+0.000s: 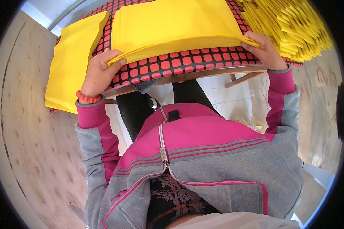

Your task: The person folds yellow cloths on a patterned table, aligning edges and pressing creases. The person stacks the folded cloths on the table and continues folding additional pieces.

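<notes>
A wide yellow fabric sheet (176,24) lies over the middle of the table, its near edge lifted a little along the front. My left hand (101,70) pinches the near left corner between thumb and fingers. At the opposite end, my right hand (264,50) grips the near right corner the same way. Between both hands the edge looks stretched and slightly folded up. Whether the sheet is one layer or several, I cannot tell.
A stack of yellow fabric (70,63) hangs over the table's left side. Many folded yellow pieces (290,28) are heaped at the right. A red-and-black checked cloth (166,64) covers the table. Wooden boards (38,126) stand at the left.
</notes>
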Motion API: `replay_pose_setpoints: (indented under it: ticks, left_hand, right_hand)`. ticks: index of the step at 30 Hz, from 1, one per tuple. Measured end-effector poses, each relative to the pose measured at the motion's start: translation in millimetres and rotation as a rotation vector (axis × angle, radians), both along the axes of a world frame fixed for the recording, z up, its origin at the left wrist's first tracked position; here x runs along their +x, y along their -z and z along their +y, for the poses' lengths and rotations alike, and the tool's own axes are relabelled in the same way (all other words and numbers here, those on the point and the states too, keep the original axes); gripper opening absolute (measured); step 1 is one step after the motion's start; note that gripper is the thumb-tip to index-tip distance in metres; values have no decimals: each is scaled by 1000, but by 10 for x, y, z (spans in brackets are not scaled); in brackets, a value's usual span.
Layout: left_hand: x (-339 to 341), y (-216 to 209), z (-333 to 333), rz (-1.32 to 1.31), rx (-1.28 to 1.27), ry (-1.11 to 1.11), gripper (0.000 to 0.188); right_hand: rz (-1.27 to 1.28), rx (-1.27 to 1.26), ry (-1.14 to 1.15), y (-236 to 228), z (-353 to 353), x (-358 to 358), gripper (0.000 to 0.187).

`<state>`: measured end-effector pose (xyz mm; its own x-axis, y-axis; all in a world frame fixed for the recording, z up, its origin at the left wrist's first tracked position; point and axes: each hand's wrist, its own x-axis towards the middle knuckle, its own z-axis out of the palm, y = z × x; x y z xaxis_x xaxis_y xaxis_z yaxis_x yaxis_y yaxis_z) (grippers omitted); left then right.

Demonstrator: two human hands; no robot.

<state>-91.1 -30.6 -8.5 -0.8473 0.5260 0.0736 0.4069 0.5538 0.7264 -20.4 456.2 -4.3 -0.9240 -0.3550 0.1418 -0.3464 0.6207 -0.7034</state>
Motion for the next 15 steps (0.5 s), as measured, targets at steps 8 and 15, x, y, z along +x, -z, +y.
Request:
replay_pose_setpoints:
  ticks: [8,15]
  left_hand:
    - [-301,172,54,-217,495,-165,33]
    - [-502,313,228,310,64,-351,20]
  right_hand:
    - [-37,-307,102,175,16,-247,34]
    - [327,-53,315,365,-91,-445,33]
